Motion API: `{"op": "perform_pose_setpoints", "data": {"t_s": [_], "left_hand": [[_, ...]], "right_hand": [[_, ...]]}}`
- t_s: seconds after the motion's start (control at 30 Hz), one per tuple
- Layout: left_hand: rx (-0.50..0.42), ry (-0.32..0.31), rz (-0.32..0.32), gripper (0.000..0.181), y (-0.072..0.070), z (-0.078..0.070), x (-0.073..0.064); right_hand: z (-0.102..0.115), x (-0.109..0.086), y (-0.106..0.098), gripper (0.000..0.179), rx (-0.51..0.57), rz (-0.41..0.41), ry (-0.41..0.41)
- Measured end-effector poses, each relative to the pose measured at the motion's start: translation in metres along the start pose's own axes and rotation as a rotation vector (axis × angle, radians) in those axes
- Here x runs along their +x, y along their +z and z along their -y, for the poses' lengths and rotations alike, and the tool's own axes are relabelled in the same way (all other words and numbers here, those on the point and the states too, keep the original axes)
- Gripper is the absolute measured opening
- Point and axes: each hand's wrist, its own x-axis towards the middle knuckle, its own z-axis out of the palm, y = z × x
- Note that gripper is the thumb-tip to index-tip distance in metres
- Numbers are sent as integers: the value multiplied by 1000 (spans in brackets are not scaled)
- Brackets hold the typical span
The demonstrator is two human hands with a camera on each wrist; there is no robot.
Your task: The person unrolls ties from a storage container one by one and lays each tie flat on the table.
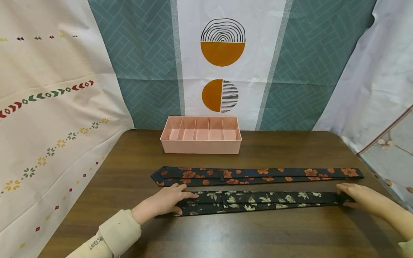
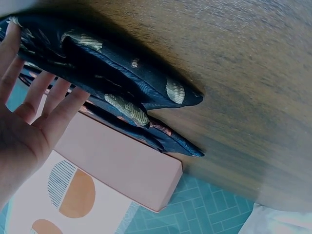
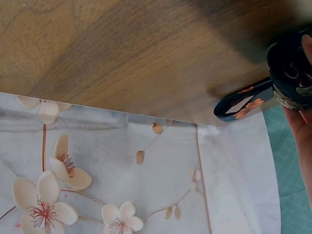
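Observation:
A black necktie with pale green flowers (image 1: 267, 199) lies folded lengthwise across the table. My left hand (image 1: 167, 199) rests over its left part, fingers mostly straight and spread, fingertips touching the cloth. In the left wrist view, the pointed end of the black necktie (image 2: 175, 90) sticks out beyond those fingers. At the other end, my right hand (image 1: 358, 197) grips the folded end with curled fingers. The right wrist view shows this end (image 3: 287, 73) bent into a loop between thumb and fingers. Just behind lies a dark navy necktie with orange flowers (image 1: 264, 175), touched by neither hand.
A pink box with several compartments (image 1: 200, 147) stands at the back of the brown wooden table (image 1: 258, 233). Patterned cloths (image 1: 145, 71) hang behind the table and along both sides.

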Motion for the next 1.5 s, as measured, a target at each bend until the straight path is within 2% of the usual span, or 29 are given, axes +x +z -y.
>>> {"op": "perform_pose_setpoints", "data": {"t_s": [0.13,0.47,0.53,0.87,1.03,1.2,1.3,1.5], "left_hand": [[6,8,-4,64,-1,0,-1],[12,19,-14,65,-1,0,-2],[8,15,-15,65,-1,0,-1],[4,12,-14,65,0,1,-1],[14,16,-10,65,0,1,0],[4,12,-7,64,0,0,-1],[1,9,-6,64,1,0,-1],[7,12,-9,65,1,2,-1]], "right_hand": [[3,-2,1,47,-28,-18,19],[3,-2,-3,49,-20,94,122],[3,-2,-4,49,-18,96,140],[-3,-3,-5,48,-38,141,142],[-3,-6,-2,43,-33,90,121],[-5,-10,1,40,-66,10,52],[-7,-10,1,41,-67,20,55],[-8,-11,0,38,-89,51,112]]}}
